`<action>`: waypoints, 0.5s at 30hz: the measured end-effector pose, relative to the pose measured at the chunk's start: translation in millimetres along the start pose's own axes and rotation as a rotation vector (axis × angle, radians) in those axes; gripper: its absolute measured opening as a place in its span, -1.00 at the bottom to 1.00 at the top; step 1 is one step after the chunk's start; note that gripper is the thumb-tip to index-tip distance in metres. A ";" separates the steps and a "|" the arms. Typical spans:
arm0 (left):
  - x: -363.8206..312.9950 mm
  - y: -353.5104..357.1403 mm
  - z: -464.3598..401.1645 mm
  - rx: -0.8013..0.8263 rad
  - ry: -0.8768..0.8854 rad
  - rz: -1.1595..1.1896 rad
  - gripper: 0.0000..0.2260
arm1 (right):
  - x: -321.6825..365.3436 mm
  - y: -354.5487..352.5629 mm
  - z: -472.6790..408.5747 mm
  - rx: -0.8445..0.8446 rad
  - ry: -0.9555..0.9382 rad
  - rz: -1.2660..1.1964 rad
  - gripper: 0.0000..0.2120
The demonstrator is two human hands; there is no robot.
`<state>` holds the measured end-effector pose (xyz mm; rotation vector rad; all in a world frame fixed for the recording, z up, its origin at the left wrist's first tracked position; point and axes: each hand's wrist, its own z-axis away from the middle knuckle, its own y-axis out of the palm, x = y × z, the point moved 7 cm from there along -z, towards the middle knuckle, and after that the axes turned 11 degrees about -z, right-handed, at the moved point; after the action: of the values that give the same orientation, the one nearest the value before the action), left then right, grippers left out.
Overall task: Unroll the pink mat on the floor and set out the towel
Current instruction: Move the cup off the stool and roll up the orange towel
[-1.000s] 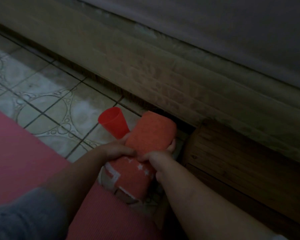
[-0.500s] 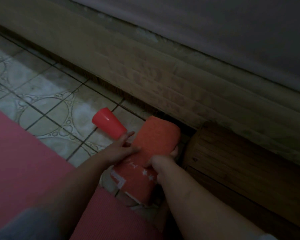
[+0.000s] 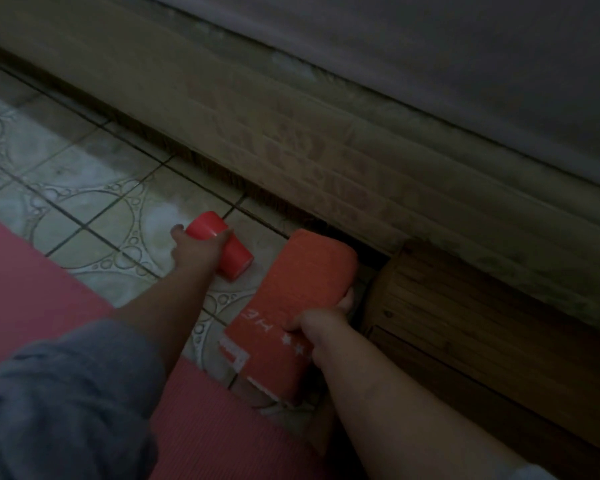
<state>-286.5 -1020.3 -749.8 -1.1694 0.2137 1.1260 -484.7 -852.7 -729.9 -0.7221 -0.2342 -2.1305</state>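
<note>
The pink mat (image 3: 32, 292) lies flat on the tiled floor at lower left, reaching under my arms. A folded orange towel (image 3: 302, 292) with white letters and stars rests on the tiles beside the mat's corner. My right hand (image 3: 323, 320) grips the towel's right edge, thumb on top. My left hand (image 3: 198, 245) is wrapped around a red plastic cup (image 3: 229, 251) that lies on its side just left of the towel.
A wooden block or bed leg (image 3: 465, 323) stands right against the towel. The side of a mattress (image 3: 326, 150) runs diagonally behind. Patterned floor tiles (image 3: 84, 202) spread at left.
My left hand let go of the towel and moved left onto the red cup, which tipped and now lies on its side. The right hand stays on the towel.
</note>
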 end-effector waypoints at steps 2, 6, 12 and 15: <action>-0.5 -1.1 1.0 -0.029 0.046 0.020 -0.26 | -2.6 3.4 -1.6 -0.001 0.015 0.043 0.15; -1.8 -8.2 6.6 -0.058 0.258 0.070 -0.18 | -7.2 8.2 -4.8 0.050 0.022 0.058 0.02; -5.1 -18.6 23.3 0.010 0.525 0.039 -0.10 | -0.8 5.8 -1.2 0.035 -0.030 0.092 0.23; 3.7 -14.8 29.8 0.107 0.568 0.053 -0.09 | -2.6 4.4 -0.7 0.034 -0.017 0.097 0.24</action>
<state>-284.9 -993.3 -730.0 -1.3716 0.7349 0.7929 -480.3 -854.0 -732.3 -0.7177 -0.2395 -2.0248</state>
